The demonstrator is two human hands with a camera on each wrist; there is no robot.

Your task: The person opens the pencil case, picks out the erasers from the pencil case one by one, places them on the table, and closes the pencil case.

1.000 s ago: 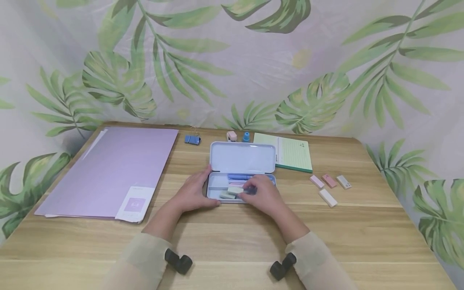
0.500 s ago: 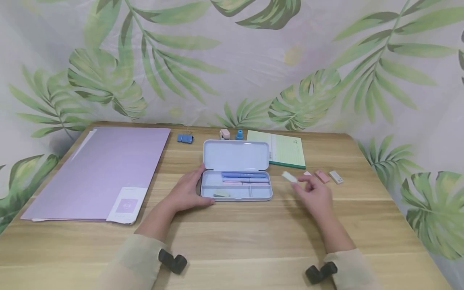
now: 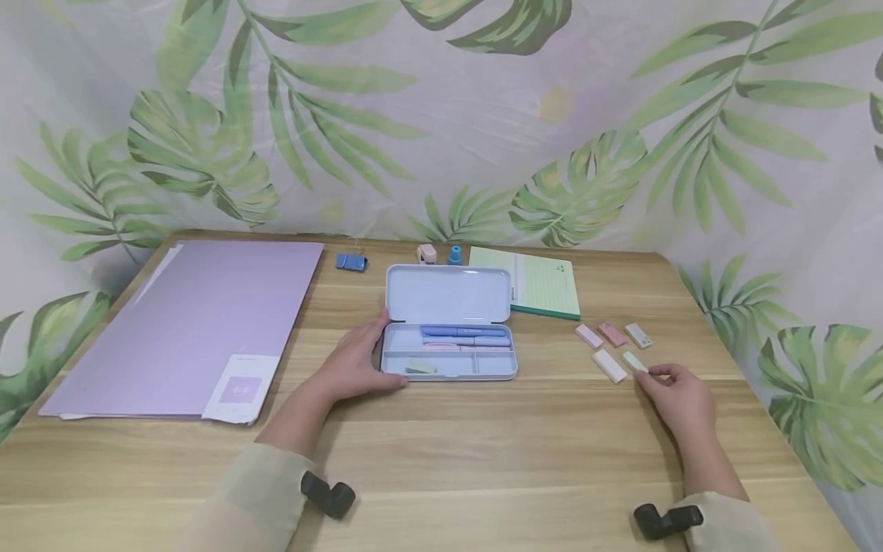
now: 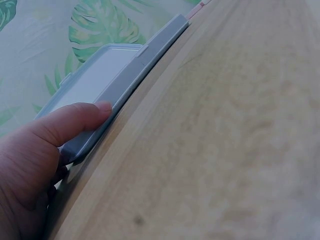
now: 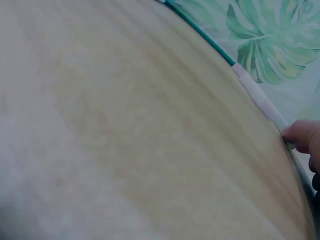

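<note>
An open pale blue pencil case (image 3: 448, 295) lies at the table's middle, with a blue pen (image 3: 462, 331), a pink pen and a greenish eraser (image 3: 421, 369) in its tray. My left hand (image 3: 359, 364) grips the case's front left corner; the left wrist view shows my thumb (image 4: 75, 122) on the case's edge (image 4: 125, 85). To the right, my right hand (image 3: 651, 372) pinches the near end of a pale green eraser (image 3: 635, 361) that lies on the table beside a white eraser (image 3: 610, 365). In the right wrist view a fingertip (image 5: 302, 135) touches that eraser (image 5: 255, 95).
Three small erasers (image 3: 612, 333) sit in a row behind the right hand. A green notepad (image 3: 541, 287) lies behind the case, with a pink and a blue sharpener (image 3: 453, 255) and a blue binder clip (image 3: 350, 262). A large purple folder (image 3: 186, 326) covers the table's left.
My right hand lifted the pale green eraser out of the case, carried it right and set it down by the white eraser. The left hand stayed on the case.
</note>
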